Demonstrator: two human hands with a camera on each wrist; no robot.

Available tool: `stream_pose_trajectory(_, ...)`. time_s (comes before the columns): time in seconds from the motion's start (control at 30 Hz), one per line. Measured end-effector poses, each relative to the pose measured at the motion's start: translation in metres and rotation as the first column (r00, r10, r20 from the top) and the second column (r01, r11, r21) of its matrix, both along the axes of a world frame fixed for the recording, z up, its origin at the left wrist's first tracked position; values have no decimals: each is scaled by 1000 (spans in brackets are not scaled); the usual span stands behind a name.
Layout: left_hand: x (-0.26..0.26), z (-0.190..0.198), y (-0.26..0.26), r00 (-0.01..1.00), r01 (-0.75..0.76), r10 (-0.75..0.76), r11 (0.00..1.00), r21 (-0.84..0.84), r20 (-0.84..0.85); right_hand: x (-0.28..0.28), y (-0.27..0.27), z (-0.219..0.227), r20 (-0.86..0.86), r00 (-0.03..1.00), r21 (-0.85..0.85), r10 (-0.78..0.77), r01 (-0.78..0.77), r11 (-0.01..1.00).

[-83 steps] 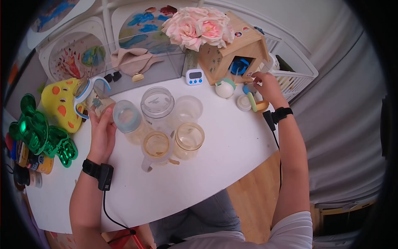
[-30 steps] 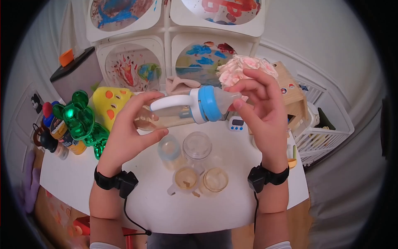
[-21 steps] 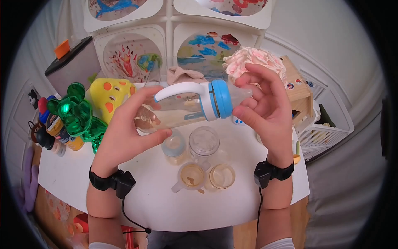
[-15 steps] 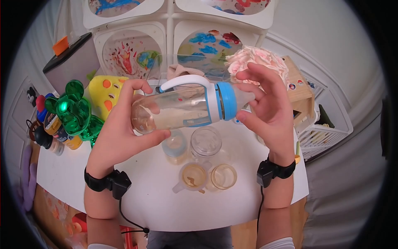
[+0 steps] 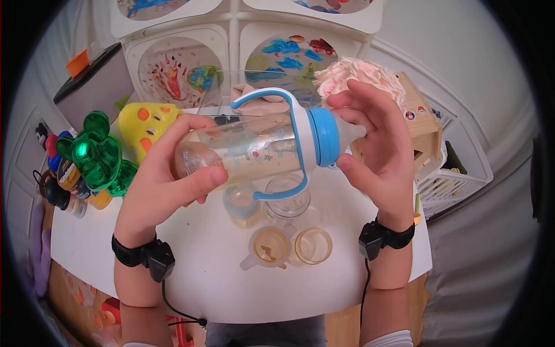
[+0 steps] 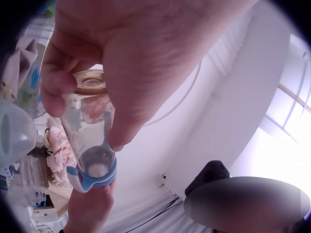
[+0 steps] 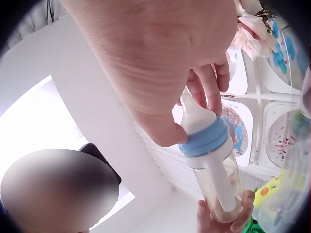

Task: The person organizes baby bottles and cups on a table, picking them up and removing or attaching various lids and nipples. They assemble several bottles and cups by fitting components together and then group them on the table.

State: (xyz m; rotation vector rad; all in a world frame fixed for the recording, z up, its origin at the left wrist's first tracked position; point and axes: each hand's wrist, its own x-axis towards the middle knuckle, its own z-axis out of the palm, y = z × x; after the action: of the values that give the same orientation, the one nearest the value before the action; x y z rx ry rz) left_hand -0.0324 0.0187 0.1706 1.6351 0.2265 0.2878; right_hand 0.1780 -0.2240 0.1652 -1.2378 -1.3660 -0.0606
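A clear baby bottle point(image 5: 243, 147) with a blue collar, a pale teat and white-and-blue handles is held on its side above the table. My left hand point(image 5: 165, 173) grips its base end, the thumb lying along the near side. At the other end, my right hand point(image 5: 378, 153) curves around the teat, with thumb and fingertips at the blue collar point(image 7: 206, 138). In the left wrist view, the bottle's base shows between the left thumb and fingers. Below it on the white table stand a bottle with a pale blue lid point(image 5: 240, 202), a handled cup point(image 5: 270, 246) and an open jar point(image 5: 313, 246).
A clear lidded jar point(image 5: 289, 196) stands partly behind the bottle. A shiny green bear figure point(image 5: 98, 153) and a yellow spotted plush point(image 5: 141, 124) are at the left. Pink flowers point(image 5: 361, 81) and a wooden house point(image 5: 425, 124) stand at the back right, near a white basket point(image 5: 462, 185).
The left hand has brought the baby bottle from the table's left to the middle; the right hand has come from the right side to its collar. Lately the bottle has rolled, showing both handles.
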Motion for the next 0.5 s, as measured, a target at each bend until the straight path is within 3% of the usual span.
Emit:
stream_pose_trajectory(0.1, 5, -9, -4, 997, -12, 9, 999, 34, 73, -3, 1, -2, 11, 998, -23, -63, 63, 998)
stream_pose_trajectory(0.17, 10, -16, -5, 988, -48, 35, 995, 85, 148, -8, 5, -5, -215, 973, -68, -88, 75, 995)
stream_pose_trajectory(0.27, 16, -26, -4, 964, -91, 37, 976, 198, 262, -10, 5, -6, -296, 948, -122, -114, 81, 989)
stream_pose_trajectory(0.5, 18, -24, -6, 959, -115, 47, 966, 231, 278, -7, 3, -8, -280, 954, -151, -108, 67, 986)
